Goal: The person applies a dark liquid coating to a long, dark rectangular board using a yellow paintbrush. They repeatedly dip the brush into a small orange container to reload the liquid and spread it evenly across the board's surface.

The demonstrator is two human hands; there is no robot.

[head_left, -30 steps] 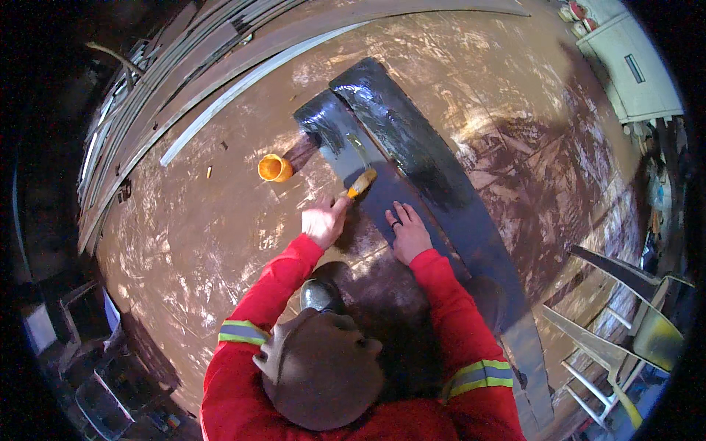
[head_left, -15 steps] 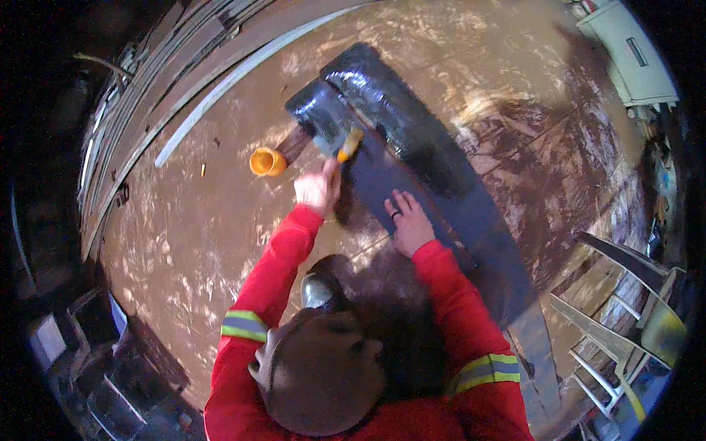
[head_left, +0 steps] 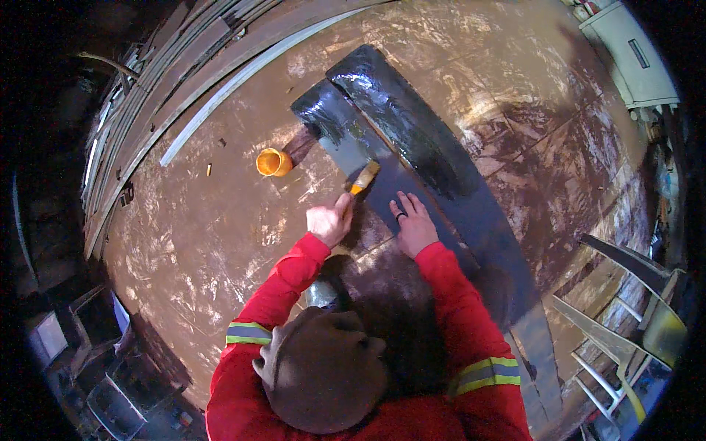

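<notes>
My left hand (head_left: pixel 329 223) is closed around the orange handle of a paintbrush (head_left: pixel 365 177). Its pale bristles rest over the nearer of two long dark boards (head_left: pixel 344 142). That board is wet and glossy at its far end and duller toward me. Beside it, across a narrow gap, lies the second dark board (head_left: pixel 412 125), its far part coated shiny black. My right hand (head_left: pixel 417 229), with a dark ring, lies flat on the nearer board, fingers apart and holding nothing. An orange cup (head_left: pixel 273 162) stands on the floor left of the boards; its contents are hard to make out.
Long strips and planks (head_left: pixel 184 81) are stacked at the far left. A pale cabinet (head_left: pixel 629 55) stands at the far right, and a metal-legged frame (head_left: pixel 614 323) at the near right. Dark clutter (head_left: pixel 110 367) sits near left. The brown floor (head_left: pixel 198 242) is scuffed.
My left hand has drawn the brush toward me along the nearer board, slightly to the right. My right hand stays on the board. The whole view has shifted a little.
</notes>
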